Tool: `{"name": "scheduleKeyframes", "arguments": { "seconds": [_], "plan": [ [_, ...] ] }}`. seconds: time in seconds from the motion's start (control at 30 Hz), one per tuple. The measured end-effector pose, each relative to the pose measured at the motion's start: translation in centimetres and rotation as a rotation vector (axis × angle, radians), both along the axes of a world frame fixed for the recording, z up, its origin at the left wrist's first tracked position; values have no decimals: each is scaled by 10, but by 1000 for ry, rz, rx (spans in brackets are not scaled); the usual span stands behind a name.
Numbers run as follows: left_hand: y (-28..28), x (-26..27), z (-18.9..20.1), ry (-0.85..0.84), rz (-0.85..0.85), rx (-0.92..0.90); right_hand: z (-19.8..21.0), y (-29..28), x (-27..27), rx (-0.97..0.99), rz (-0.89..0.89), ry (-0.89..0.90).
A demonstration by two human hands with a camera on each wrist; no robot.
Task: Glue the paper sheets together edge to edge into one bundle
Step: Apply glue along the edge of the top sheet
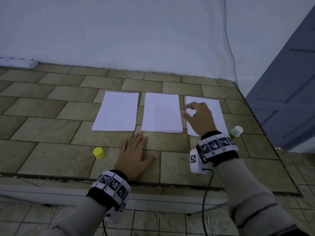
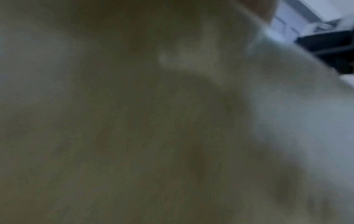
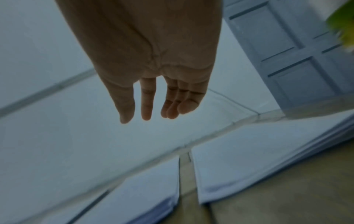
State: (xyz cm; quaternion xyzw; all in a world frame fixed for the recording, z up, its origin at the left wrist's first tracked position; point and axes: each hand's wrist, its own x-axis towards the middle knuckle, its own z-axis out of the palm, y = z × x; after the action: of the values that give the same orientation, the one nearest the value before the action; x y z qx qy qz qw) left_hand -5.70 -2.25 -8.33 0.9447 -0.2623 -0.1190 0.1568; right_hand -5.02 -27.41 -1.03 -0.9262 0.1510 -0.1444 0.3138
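A tiled table stands against a pale wall, a grey-blue door to the right. Three separate paper stacks lie in a row: left stack, middle stack, right stack. The right hand hovers over the right stack, fingers loosely spread, its grip holding nothing. The left hand rests flat on the table near the middle stack. A glue bottle stands beside the right wrist; a yellow cap sits left of the left hand.

Tiled floor, white wall, door
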Motion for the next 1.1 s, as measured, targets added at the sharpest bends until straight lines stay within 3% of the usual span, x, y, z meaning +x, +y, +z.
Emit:
{"name": "scheduleKeyframes", "arguments": {
  "seconds": [0.13, 0.23, 0.33, 0.43, 0.53, 0.7, 0.97, 1.1],
  "plan": [
    [0, -1, 39, 201, 32, -231, 17, -25, -35, -21, -120, -324],
    [2, 6, 68, 169, 21, -316, 22, -43, -57, -7, -264, -404],
    [2, 35, 82, 45, 125, -260, 21, -54, -75, 100, -382, -328],
    [6, 80, 74, -42, 283, -98, 11, -61, -86, 192, -472, -124],
    [13, 114, 55, -34, 383, 121, 0, -66, -90, 230, -503, 50],
    [10, 122, 34, 67, 461, 303, -16, -71, -91, 126, -439, 145],
    [12, 120, 30, 14, 379, 276, -22, -68, -84, 119, -399, 170],
    [15, 118, 34, -12, 414, 180, -25, -69, -83, 102, -404, 173]
  ]
}}
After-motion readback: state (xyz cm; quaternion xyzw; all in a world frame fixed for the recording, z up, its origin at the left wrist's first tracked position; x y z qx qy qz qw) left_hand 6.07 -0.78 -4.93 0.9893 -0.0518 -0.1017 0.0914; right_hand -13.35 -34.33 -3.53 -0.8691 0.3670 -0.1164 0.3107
